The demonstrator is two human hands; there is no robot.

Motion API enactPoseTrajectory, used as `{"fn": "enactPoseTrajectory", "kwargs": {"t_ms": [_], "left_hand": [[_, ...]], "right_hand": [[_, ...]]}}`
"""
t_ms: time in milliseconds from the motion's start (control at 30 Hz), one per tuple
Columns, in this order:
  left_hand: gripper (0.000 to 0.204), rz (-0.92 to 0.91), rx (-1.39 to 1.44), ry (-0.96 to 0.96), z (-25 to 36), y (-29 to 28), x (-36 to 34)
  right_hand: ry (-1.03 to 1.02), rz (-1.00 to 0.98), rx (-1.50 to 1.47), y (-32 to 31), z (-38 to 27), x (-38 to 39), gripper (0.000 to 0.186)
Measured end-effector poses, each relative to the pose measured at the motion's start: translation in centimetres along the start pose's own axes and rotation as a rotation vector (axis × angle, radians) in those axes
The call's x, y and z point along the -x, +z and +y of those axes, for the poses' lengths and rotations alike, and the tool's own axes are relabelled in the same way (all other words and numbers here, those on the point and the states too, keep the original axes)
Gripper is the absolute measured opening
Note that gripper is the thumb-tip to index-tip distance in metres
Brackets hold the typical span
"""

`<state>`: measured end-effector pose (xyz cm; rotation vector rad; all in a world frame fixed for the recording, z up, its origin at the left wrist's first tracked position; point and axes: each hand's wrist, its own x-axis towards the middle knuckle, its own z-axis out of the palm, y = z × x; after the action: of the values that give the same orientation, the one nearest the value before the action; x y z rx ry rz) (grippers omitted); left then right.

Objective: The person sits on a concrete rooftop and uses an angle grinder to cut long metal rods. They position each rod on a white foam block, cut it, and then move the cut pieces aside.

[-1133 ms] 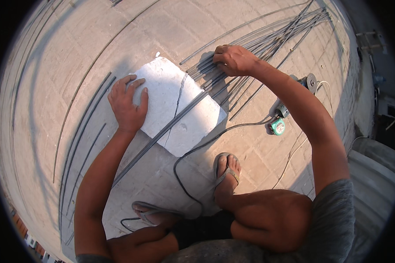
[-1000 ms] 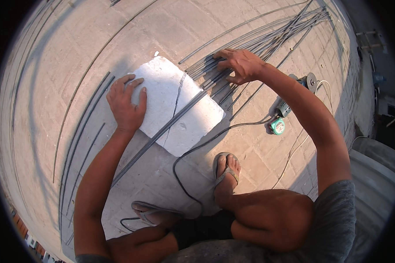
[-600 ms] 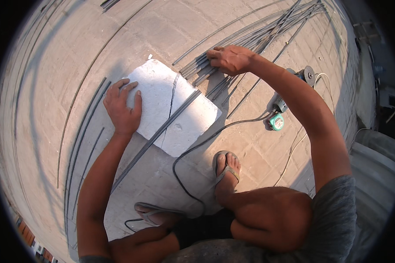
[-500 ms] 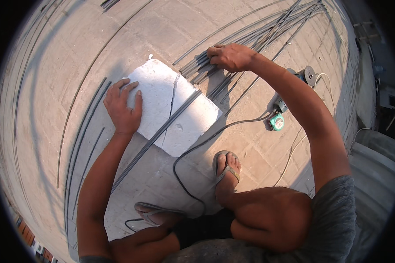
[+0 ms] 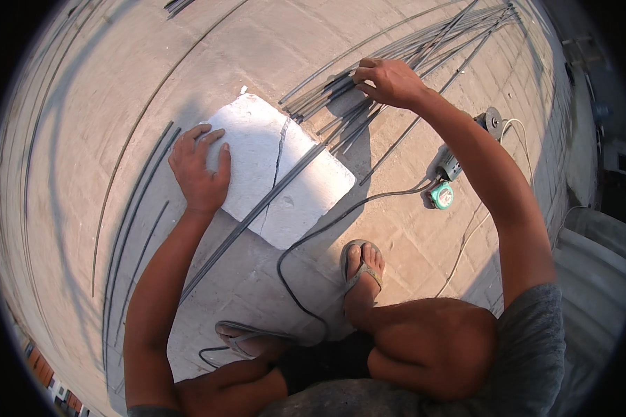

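A white rectangular block [image 5: 254, 139] with a dark crack across its top lies on the ground. My left hand [image 5: 200, 174] rests at its left corner, fingers spread. Two or so thin grey metal rods [image 5: 257, 210] lie side by side across the block, running down toward my left forearm. Beyond the block, a bundle of thin grey metal rods [image 5: 414, 50] fans out to the far right. My right hand [image 5: 393, 83] is at the near part of this bundle, fingers curled round rods; how many they hold is hidden.
An angle grinder [image 5: 450, 165] lies to the right, its disc [image 5: 493, 120] partly behind my forearm. Beside it sits a green tape measure [image 5: 440, 195]. A black cable [image 5: 341, 212] curves past my sandalled foot [image 5: 362, 267]. Several loose rods [image 5: 127, 221] lie on the left.
My right hand has shifted slightly right and up along the bundle, and the near rod ends lie a little differently. My left hand stays at the block's corner.
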<state>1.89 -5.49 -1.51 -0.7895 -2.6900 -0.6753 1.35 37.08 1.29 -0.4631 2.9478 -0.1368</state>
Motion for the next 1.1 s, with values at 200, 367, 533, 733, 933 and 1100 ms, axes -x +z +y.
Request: {"fn": "enactPoseTrajectory", "kwargs": {"t_ms": [200,367,533,733,933,1100], "left_hand": [[0.030,-0.007,-0.005,-0.007,-0.1,0.1,0.2],[0.030,-0.006,0.015,0.009,-0.3,0.6,0.1],[0.030,-0.012,0.053,0.008,0.2,1.1,-0.1],[0.028,-0.013,0.050,0.001,0.4,0.3,-0.3],[0.027,-0.014,0.070,-0.003,0.9,0.2,-0.2],[0.027,-0.009,0.069,-0.001,0.9,0.3,-0.1]], "right_hand": [[0.098,0.109,-0.043,-0.3,3.5,5.9,0.026],[0.542,0.239,-0.157,0.2,4.5,10.4,0.018],[1.226,0.152,-0.616,4.2,6.9,12.8,0.052],[1.315,0.219,-0.751,3.9,5.9,9.3,0.058],[1.314,0.402,-1.279,7.1,6.2,7.1,0.026],[1.411,0.629,-1.449,7.6,6.3,6.7,0.036]]}}
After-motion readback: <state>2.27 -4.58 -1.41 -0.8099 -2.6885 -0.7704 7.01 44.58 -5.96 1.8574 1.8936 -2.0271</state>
